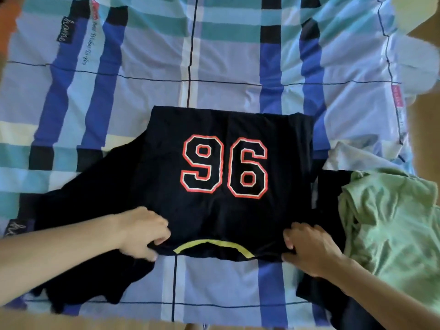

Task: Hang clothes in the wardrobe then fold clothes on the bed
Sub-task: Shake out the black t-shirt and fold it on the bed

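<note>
A black T-shirt [166, 177] lies flat on the bed, filling the middle of the view, with a large "96" [215, 167] outlined in white and red facing up and a yellow collar band [212, 242] on the edge nearest the person, at 6 o'clock. The left hand [142, 232] pinches the shirt's near edge at about 7 o'clock of the number, fingers curled into the fabric. The right hand [309, 251] grips the same edge at about 5 o'clock, thumb on top and fingers bent over the cloth. One sleeve [95, 186] spreads out toward 8 o'clock. A rumpled pale green garment [392, 222] lies at 3 to 4 o'clock, just beside the shirt. Underneath is a blue, teal and white plaid sheet [214, 55].
</note>
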{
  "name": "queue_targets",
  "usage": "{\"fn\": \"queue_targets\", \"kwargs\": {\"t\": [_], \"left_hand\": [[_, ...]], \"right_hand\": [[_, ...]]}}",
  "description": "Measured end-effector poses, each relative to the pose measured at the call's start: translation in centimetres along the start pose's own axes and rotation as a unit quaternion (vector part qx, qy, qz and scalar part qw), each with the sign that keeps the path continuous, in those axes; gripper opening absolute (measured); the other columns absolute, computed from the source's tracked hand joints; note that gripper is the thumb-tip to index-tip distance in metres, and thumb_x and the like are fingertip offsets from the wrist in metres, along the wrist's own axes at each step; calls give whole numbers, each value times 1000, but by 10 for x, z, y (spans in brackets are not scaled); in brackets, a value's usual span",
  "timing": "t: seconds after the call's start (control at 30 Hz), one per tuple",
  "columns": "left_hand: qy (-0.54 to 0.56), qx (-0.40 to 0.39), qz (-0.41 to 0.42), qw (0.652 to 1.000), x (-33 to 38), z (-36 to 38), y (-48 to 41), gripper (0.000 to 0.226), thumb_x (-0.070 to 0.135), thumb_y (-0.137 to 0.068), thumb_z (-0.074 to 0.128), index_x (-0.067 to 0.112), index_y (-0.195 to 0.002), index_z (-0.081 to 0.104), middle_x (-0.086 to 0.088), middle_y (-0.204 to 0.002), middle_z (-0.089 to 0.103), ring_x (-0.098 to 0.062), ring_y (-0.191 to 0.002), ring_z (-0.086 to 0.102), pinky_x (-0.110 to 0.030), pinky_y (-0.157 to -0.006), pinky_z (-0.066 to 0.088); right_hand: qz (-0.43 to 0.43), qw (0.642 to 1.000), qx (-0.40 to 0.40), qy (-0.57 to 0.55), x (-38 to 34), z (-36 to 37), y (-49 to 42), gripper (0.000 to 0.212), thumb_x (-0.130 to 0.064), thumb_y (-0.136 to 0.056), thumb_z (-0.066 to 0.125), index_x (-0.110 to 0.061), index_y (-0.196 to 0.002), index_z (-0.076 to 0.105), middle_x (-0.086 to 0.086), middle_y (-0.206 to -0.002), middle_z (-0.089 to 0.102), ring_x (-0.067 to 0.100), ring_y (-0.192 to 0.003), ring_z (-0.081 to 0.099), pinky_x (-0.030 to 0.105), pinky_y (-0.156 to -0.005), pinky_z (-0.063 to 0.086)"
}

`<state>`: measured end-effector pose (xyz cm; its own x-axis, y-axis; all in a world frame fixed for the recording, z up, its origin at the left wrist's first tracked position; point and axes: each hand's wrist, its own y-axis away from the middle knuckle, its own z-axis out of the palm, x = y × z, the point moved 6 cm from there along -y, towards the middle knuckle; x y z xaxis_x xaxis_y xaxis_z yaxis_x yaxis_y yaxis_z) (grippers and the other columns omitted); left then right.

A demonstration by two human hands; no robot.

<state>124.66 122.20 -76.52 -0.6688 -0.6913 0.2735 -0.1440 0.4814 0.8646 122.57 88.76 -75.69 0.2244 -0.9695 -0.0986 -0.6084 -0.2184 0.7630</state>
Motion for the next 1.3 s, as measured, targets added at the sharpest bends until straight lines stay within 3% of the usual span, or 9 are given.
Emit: {"fn": "queue_targets", "kwargs": {"t": [0.17, 0.33, 0.43, 0.53, 0.67, 0.83, 0.93, 1.1, 1.3], "left_hand": [[39, 315, -13, 948, 1, -57, -19, 13, 35, -94, 56, 29, -84, 50, 13, -88, 54, -15, -89, 57, -31, -73, 48], [219, 356, 16, 908, 93, -97, -72, 9, 32, -92, 57, 25, -96, 54, 8, -101, 53, -18, -101, 54, -39, -77, 51], [291, 363, -26, 885, 147, -120, -119, 41, 45, -91, 59, 20, -122, 47, -2, -116, 53, -27, -110, 55, -44, -79, 50], [283, 348, -100, 888, 174, -136, -157, 101, 67, -82, 64, 23, -156, 11, -16, -116, 52, -34, -98, 56, -44, -72, 47], [162, 335, -153, 915, 185, -142, -179, 134, 77, -73, 66, 27, -153, -29, -19, -84, 42, -21, -61, 40, -32, -49, 32], [81, 317, -63, 943, 195, -150, -175, 109, 12, -89, 63, 34, -156, -20, -11, -76, 41, -19, -53, 35, -30, -48, 32], [25, 310, -7, 950, 196, -144, -165, 64, 11, -93, 57, 25, -151, 34, -10, -88, 61, -26, -75, 63, -32, -53, 33], [266, 345, 17, 900, 153, -155, -105, 29, 10, -87, 58, 21, -114, 59, -16, -102, 65, -43, -93, 63, -40, -69, 38], [501, 305, 67, 807, 61, -107, 17, 15, 22, -69, 61, 22, -84, 56, 3, -71, 60, -14, -68, 58, -38, -65, 49]], "right_hand": [[85, 933, 248, -246, 35, -65, -37, 32, -40, -79, 76, -26, -96, 53, -1, -100, 51, 28, -98, 59, 42, -81, 52], [163, 872, 268, -376, 82, -107, -97, 76, -29, -81, 80, -15, -141, 36, 13, -138, 36, 33, -132, 42, 39, -109, 35], [186, 866, 243, -396, 107, -118, -134, 98, -35, -78, 82, -16, -152, 21, 16, -148, 33, 35, -138, 39, 44, -116, 33], [209, 824, 234, -473, 121, -125, -153, 112, -39, -76, 85, -17, -157, 11, 11, -150, 41, 31, -132, 49, 47, -110, 43], [205, 772, 163, -579, 127, -127, -168, 97, -33, -64, 91, -10, -142, 39, 7, -125, 63, 24, -100, 69, 44, -82, 61], [179, 790, 143, -569, 126, -138, -172, 56, -16, -71, 86, -5, -122, 64, 14, -109, 74, 29, -92, 74, 44, -87, 60], [161, 800, 142, -560, 116, -155, -169, 41, -2, -80, 76, -3, -120, 66, 17, -109, 73, 31, -93, 73, 43, -89, 59], [108, 799, 132, -577, 72, -195, -157, 25, 5, -83, 70, -4, -106, 68, 12, -92, 72, 21, -75, 72, 28, -68, 62], [4, 781, 110, -615, -45, -263, -160, 14, 4, -83, 72, -8, -86, 64, 11, -89, 69, 20, -76, 71, 32, -71, 60]]}}
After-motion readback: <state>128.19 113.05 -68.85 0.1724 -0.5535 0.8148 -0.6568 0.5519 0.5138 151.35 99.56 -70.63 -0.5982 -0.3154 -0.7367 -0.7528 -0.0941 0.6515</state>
